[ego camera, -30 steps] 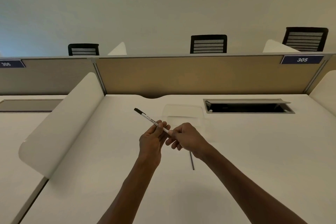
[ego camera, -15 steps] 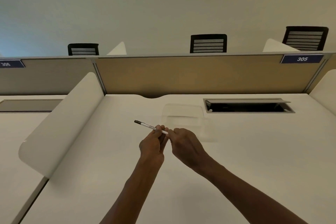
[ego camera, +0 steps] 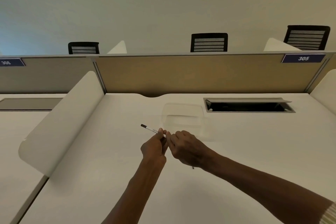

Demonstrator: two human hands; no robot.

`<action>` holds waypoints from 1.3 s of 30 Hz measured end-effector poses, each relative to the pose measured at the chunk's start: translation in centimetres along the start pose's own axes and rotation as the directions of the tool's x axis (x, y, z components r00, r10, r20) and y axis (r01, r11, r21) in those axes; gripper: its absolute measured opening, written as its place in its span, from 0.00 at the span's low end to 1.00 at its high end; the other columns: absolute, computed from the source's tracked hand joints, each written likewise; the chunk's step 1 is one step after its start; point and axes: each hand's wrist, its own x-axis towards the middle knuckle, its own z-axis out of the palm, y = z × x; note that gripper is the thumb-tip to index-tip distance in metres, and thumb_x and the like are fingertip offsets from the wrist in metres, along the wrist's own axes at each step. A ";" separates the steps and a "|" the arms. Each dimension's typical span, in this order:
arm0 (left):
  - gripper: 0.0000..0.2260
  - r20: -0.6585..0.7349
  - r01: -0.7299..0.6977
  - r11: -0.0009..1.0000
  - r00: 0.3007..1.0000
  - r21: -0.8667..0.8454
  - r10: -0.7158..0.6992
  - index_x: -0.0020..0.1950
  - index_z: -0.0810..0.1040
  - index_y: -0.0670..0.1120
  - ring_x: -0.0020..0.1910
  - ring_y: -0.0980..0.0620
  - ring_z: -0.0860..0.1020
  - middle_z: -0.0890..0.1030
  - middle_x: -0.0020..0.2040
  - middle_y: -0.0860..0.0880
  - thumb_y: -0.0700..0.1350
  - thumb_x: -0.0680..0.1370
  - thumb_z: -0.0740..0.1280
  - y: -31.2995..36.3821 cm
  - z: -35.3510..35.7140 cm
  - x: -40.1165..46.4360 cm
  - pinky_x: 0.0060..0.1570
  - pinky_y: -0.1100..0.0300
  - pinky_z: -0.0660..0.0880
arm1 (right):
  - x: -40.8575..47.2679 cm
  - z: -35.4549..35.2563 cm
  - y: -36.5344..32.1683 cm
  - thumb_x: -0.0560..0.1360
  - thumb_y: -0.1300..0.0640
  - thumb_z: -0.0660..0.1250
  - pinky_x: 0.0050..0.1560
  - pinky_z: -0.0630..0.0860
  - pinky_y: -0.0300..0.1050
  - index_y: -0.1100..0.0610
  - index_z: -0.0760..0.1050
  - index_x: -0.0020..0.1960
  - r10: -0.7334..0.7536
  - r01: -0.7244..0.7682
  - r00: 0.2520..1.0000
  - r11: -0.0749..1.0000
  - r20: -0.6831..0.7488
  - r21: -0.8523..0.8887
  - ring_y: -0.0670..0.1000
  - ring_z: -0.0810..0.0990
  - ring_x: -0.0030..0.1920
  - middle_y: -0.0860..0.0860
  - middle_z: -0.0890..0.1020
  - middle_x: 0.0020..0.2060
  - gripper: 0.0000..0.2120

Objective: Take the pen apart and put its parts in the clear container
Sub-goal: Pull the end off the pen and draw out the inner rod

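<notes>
A thin white pen (ego camera: 150, 129) with a dark end points up and to the left above the white desk (ego camera: 236, 151). My left hand (ego camera: 154, 148) grips its barrel near the lower end. My right hand (ego camera: 185, 146) meets it there, fingers curled round the pen's near end, which is hidden. A thin dark part (ego camera: 193, 167) peeks out on the desk under my right wrist. The clear container (ego camera: 182, 114) stands on the desk just beyond my hands; I see nothing in it.
A white curved divider (ego camera: 60, 125) borders the desk on the left. An open cable hatch (ego camera: 249, 106) lies at the back right. A tan partition (ego camera: 200, 72) closes the far edge, with black chairs behind it.
Both hands have dropped slightly nearer the desk, and the pen has tilted flatter. My right hand now covers most of the thin dark part lying on the desk.
</notes>
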 end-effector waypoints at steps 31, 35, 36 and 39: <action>0.07 0.218 -0.050 0.980 0.972 -0.192 0.092 0.53 0.79 0.35 0.46 0.47 0.86 0.86 0.47 0.41 0.37 0.78 0.67 0.2 -1.3 0.0 0.41 0.55 0.83 | 0.8 -3.1 -0.9 0.77 0.59 0.69 0.31 0.75 0.39 0.61 0.83 0.41 0.654 -0.498 0.361 -0.467 0.664 0.731 0.48 0.80 0.29 0.55 0.85 0.32 0.09; 0.05 0.186 -0.044 0.977 0.979 -0.208 0.084 0.50 0.80 0.35 0.46 0.47 0.85 0.85 0.47 0.40 0.37 0.78 0.68 0.0 -1.4 -0.3 0.43 0.55 0.83 | 0.3 -3.0 -1.0 0.73 0.65 0.70 0.35 0.78 0.37 0.59 0.84 0.44 0.706 -0.491 0.389 -0.385 0.592 0.781 0.50 0.83 0.34 0.53 0.85 0.34 0.04; 0.05 0.181 -0.043 0.977 0.980 -0.211 0.082 0.49 0.80 0.35 0.47 0.47 0.85 0.84 0.47 0.40 0.37 0.78 0.68 0.0 -1.4 -0.4 0.44 0.55 0.83 | 0.3 -3.0 -1.0 0.73 0.65 0.71 0.36 0.79 0.37 0.58 0.84 0.44 0.714 -0.488 0.392 -0.372 0.580 0.789 0.50 0.83 0.34 0.52 0.85 0.34 0.05; 0.06 0.177 -0.041 0.975 0.981 -0.217 0.080 0.50 0.80 0.35 0.48 0.46 0.84 0.84 0.47 0.40 0.37 0.78 0.68 0.0 -1.3 -0.6 0.48 0.52 0.82 | 0.2 -2.9 -1.1 0.72 0.64 0.73 0.38 0.81 0.38 0.55 0.84 0.46 0.723 -0.478 0.386 -0.374 0.573 0.794 0.49 0.83 0.36 0.50 0.85 0.35 0.06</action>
